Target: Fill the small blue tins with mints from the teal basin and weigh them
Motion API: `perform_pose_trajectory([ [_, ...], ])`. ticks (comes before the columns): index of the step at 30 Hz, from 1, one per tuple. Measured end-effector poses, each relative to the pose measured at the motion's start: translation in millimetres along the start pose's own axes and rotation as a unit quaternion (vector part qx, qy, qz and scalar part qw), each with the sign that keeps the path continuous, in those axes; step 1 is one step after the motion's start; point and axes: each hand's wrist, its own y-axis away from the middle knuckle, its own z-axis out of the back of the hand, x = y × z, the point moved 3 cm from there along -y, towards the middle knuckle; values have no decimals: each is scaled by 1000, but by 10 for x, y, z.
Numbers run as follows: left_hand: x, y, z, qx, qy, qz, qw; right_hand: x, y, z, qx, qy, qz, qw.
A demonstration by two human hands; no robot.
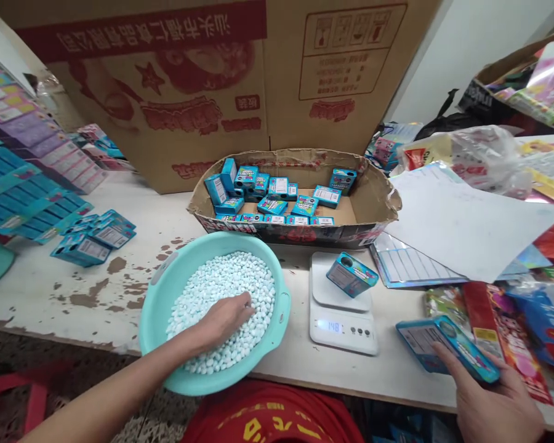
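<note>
My left hand (pixel 224 320) is dug into a heap of small pale blue candies (pixel 221 289) in a teal plastic basin (pixel 281 307), fingers curled among the candies. My right hand (pixel 493 403) holds a blue candy box (pixel 447 347) at the table's front right. Another small blue box (pixel 351 275) lies on a white digital scale (pixel 344 326) between the basin and my right hand; the display is lit.
A shallow torn cardboard tray (pixel 378 197) behind the scale holds several blue boxes. A big carton (pixel 203 80) stands behind it. Stacks of blue boxes (pixel 92 237) lie at left. Papers (pixel 461 221) and colourful packets (pixel 526 326) crowd the right.
</note>
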Motion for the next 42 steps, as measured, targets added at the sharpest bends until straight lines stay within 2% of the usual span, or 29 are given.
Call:
perform_pose_trajectory([
  [2,63,-33,92,4,140,76,987,106,1,-97,-28,22,-26,999],
  [4,122,-72,186,4,309,153,939,129,-2,-152,-17,45,-43,998],
  [6,148,-100,257,-8,435,186,881,110,-1,-157,-5,80,-22,997],
  [8,145,-113,289,-27,498,194,845,151,22,-136,-39,111,84,990],
  [11,102,-124,257,-65,551,217,803,374,146,-224,-111,105,301,941],
  [12,74,-133,233,-74,568,219,790,464,190,-322,-97,82,342,931],
  [13,45,-145,206,-83,584,216,779,552,221,-454,-58,53,358,930],
  [14,16,-158,178,-89,596,210,770,634,239,-614,0,20,349,937],
  [15,-10,-170,147,-91,606,205,764,701,244,-791,73,-12,310,948],
  [17,-51,-179,78,-82,611,212,759,807,244,-1102,167,-26,197,966],
  [19,-101,-160,21,-56,603,231,761,928,273,-1278,205,-29,112,972],
  [20,-143,-138,9,-46,600,237,762,1015,312,-1307,209,-39,98,972],
  [21,-203,-112,15,-41,600,235,763,1122,372,-1305,212,-59,104,970],
  [23,-388,-55,82,-51,613,195,764,1378,562,-1264,242,-106,161,951],
  [27,-868,19,322,-134,643,13,754,1789,1113,-1279,408,-139,309,848],
  [29,-1010,26,406,-195,622,-69,755,1850,1337,-1348,450,-127,345,814],
  [31,-1040,14,434,-244,578,-107,772,1845,1481,-1426,459,-113,356,806],
  [35,-935,-27,413,-290,496,-104,812,1815,1592,-1517,461,-101,356,807],
  [38,-868,-51,413,-296,466,-91,829,1834,1605,-1529,466,-93,360,803],
  [42,-835,-79,422,-276,452,-84,844,1842,1605,-1547,464,-75,369,802],
])
